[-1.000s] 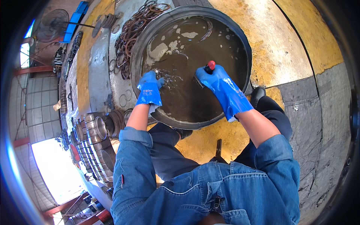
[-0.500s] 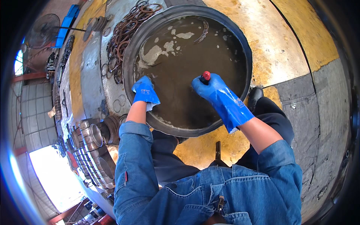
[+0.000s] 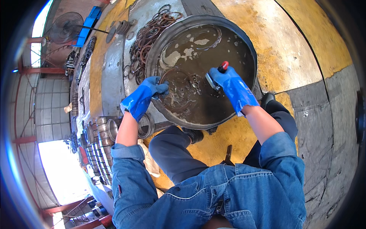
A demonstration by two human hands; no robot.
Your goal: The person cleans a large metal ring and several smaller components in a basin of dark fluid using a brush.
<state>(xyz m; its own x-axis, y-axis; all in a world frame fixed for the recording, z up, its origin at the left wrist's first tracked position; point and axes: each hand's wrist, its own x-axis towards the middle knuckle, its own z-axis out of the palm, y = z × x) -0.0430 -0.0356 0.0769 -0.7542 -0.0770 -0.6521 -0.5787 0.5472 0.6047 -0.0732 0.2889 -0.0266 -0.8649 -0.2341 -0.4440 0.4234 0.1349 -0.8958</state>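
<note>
A round dark tub (image 3: 156,44) of murky brown water stands in front of me. My left hand (image 3: 146,93), in a blue rubber glove, is at the tub's near left rim. Its fingers close on a thin brown ring (image 3: 174,70), which lies partly under the rippling water. Over the right half of the tub, my right hand (image 3: 233,83), also blue-gloved, grips a hand tool with a red-tipped black handle (image 3: 223,66). A grey flat part of that tool juts out below the fist; I cannot make out its exact kind.
Beyond the tub's left side lies a heap of rusty rings (image 3: 152,32). Stacked metal cylinders (image 3: 103,131) stand at my left. A fan (image 3: 66,27) is at the far left. Worn yellow and grey plates (image 3: 274,45) cover the floor.
My left hand has come up from the water, and a brown ring now shows in its grip. The right hand has turned the tool, showing its grey part. The water ripples; the view has shifted.
</note>
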